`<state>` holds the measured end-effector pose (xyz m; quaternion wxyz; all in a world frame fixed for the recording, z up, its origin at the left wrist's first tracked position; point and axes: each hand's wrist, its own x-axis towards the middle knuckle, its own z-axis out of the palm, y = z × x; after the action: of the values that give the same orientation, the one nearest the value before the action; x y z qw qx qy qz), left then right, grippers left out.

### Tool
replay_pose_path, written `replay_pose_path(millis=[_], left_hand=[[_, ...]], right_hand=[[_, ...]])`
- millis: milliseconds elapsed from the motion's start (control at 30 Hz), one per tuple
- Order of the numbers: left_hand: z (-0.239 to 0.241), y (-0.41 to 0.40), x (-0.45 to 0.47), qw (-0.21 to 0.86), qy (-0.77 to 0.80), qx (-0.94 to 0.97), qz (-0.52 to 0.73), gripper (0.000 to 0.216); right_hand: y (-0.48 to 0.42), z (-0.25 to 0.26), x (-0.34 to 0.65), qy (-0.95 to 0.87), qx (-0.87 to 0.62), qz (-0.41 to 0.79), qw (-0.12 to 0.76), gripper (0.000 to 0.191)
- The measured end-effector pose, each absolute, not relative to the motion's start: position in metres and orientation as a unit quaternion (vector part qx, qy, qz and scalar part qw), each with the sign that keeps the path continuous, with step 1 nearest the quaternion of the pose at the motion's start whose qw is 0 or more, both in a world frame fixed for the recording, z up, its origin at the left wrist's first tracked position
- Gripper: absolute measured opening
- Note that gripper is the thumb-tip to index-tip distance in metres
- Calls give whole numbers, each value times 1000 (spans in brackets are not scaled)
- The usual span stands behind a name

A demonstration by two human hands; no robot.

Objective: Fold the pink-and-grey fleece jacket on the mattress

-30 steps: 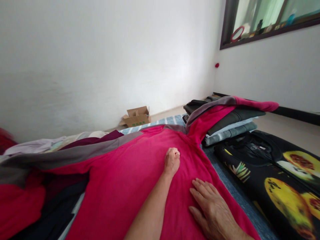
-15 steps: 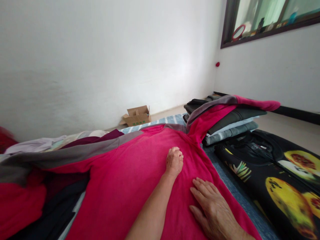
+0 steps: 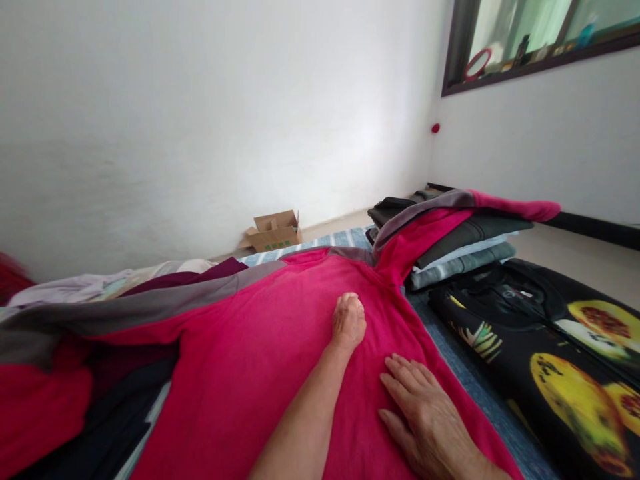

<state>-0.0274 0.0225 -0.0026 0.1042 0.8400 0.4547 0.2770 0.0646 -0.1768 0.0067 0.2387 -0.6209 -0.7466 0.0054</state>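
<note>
Magenta fleece top [image 3: 240,373]: soft, limp, light

We see it spread on a blue mat [image 3: 470,373]. Our left hand [image 3: 349,325] rests on it, fingers curled into a fist; our right hand [image 3: 425,417] lies flat, fingers spread. We'd grip the grey shoulder panel [image 3: 165,310].

Left hand [image 3: 349,323] curled, right hand [image 3: 425,417] flat on magenta garment [image 3: 250,373].

White wall [image 3: 200,120], dark-framed window [image 3: 505,40] high on the right (black skirting [image 3: 595,233] lower down), pale floor [image 3: 590,267].

Open cardboard box [image 3: 274,233] against the white wall [image 3: 200,120], stack of folded clothes [image 3: 470,235], black fruit-print garment [image 3: 525,347], dark-framed window [image 3: 505,40]
</note>
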Motion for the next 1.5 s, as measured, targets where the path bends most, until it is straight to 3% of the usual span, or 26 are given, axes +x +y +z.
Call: replay_pose_path(millis=[700, 1300, 1500], left_hand=[[-6, 22, -27, 127, 465, 821, 305, 23], [2, 22, -23, 85, 512, 823, 234, 22], [19, 37, -30, 49, 538, 818, 199, 12]], right_hand=[[-174, 3, 66, -765, -607, -47, 212, 36], [-171, -8, 67, -758, -590, -79, 267, 33], [-163, -25, 69, -763, -573, -94, 284, 31]])
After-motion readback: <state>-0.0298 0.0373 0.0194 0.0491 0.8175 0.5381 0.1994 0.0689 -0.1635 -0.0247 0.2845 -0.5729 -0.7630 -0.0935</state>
